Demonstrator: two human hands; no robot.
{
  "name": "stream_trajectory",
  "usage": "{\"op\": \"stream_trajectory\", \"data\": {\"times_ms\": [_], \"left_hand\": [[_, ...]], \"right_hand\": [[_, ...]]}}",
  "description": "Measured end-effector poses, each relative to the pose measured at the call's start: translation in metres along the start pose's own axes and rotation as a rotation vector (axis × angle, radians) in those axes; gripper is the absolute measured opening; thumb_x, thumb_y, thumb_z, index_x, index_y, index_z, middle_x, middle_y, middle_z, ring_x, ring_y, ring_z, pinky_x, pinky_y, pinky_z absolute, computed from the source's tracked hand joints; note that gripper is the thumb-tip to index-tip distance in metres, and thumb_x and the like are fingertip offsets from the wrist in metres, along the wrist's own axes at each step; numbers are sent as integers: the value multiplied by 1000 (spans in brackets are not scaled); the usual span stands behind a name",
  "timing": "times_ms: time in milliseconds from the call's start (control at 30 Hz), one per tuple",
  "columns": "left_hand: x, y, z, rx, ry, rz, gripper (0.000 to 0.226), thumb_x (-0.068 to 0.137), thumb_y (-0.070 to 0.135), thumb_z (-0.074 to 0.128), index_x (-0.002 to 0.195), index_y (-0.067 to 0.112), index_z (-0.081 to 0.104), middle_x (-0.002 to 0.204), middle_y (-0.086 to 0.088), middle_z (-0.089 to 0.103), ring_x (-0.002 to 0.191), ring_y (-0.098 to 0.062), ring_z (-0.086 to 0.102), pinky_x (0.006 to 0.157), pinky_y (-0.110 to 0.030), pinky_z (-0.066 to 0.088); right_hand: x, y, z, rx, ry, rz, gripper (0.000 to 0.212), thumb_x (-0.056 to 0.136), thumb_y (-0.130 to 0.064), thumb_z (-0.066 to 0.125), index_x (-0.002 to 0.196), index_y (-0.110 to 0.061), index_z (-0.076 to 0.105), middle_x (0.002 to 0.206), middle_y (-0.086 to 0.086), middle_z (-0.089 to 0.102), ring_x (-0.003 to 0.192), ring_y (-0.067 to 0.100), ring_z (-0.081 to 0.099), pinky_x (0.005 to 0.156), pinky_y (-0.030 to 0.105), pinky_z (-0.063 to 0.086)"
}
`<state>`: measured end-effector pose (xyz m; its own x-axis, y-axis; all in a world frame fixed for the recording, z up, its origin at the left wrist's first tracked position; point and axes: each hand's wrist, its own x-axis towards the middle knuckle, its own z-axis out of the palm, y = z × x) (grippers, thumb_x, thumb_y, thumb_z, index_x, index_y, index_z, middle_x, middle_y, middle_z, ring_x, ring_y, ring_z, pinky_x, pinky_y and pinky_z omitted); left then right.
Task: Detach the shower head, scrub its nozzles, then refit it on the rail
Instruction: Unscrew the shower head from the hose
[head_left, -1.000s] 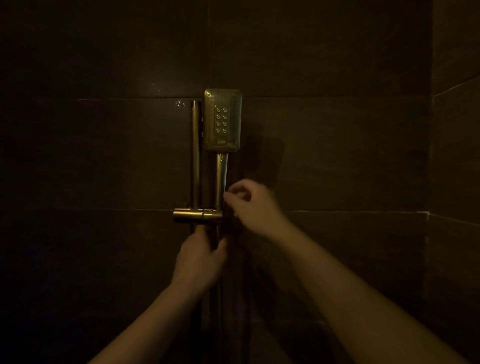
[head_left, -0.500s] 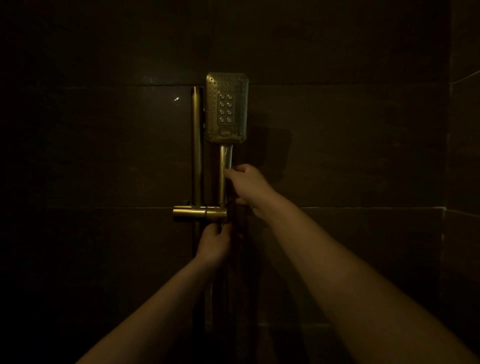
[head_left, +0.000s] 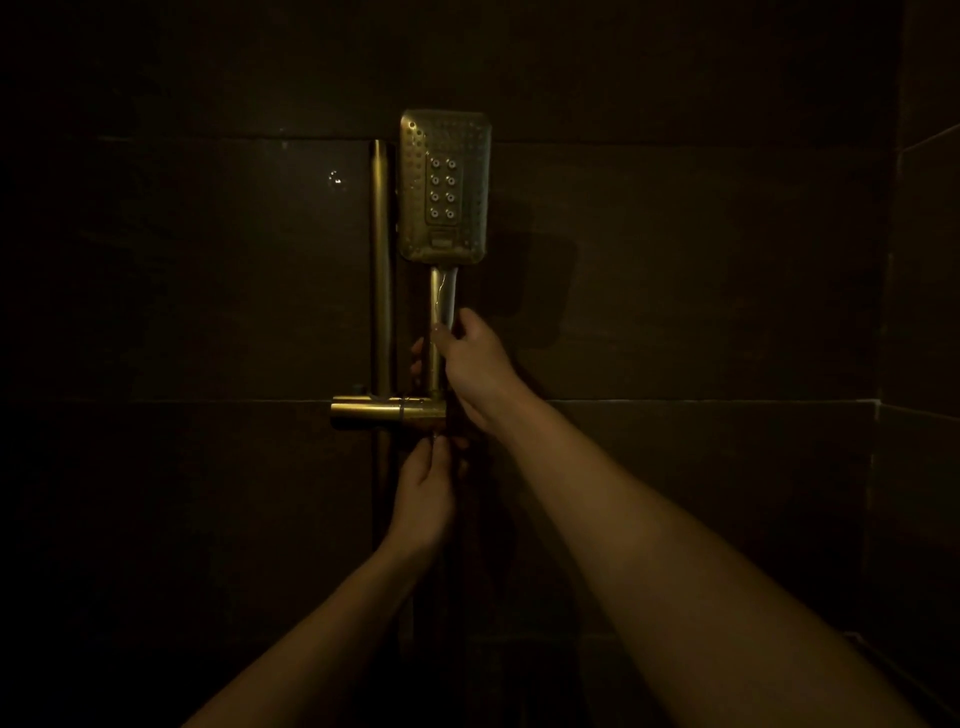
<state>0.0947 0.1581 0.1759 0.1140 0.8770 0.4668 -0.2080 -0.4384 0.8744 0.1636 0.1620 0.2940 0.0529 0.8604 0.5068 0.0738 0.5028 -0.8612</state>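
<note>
Shower head (head_left: 444, 186), the rectangular brass-coloured one with the rubber nozzle dots, is parked upright in the brass cylindrical holder (head_left: 388, 412) clamped on the vertical brass rail (head_left: 381, 260), against a dark tiled wall (head_left: 675, 260). Lighting is super dim, so take the small stuff loosely.

What's new: a second ago the right hand (head_left: 474, 364) was just hovering beside the handle with fingers loose, and now it's wrapped around the handle partway down, thumb on the front, fingers curled round the far side. So that's a proper grip now. The left hand (head_left: 423, 493) has slid up too and sits right under the holder, fingertips pinched on something where the hose meets the bottom of the handle, though I can't tell exactly what they're closed on, too dark down there.

My read is we're at the very start, detach step. Head hasn't lifted out yet. Next bit looks like pulling the handle up out of the holder while the lower hand steadies or frees the hose end.
</note>
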Motion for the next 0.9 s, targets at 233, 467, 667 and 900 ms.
{"op": "stream_trajectory", "data": {"times_ms": [233,467,667,900], "left_hand": [[5,4,1,-103,-16,31,28,105,18,37,111,8,62,101,-5,68,93,-13,65,79,-25,50],[6,1,-11,-14,-113,25,32,105,22,38,87,8,61,82,-5,62,80,-18,61,75,-31,49],[6,2,-5,-2,-47,79,28,106,20,37,96,7,60,80,-3,58,74,-13,55,66,-23,45],[1,-1,20,9,-117,21,31,106,22,35,91,13,59,69,1,52,51,2,51,48,-12,39]], "right_hand": [[7,-2,0,-16,31,-55,20,103,-20,41,122,-19,46,89,3,62,79,17,62,83,43,52],[13,-1,0,-20,48,-60,39,103,-20,42,141,-16,36,90,4,62,79,17,62,80,41,52],[18,-10,-2,-6,84,-111,34,103,-18,42,136,-11,39,84,4,60,70,16,59,70,37,50],[17,-18,-38,-22,137,-118,33,103,-16,41,135,-9,41,83,5,59,67,15,58,65,33,49]]}}
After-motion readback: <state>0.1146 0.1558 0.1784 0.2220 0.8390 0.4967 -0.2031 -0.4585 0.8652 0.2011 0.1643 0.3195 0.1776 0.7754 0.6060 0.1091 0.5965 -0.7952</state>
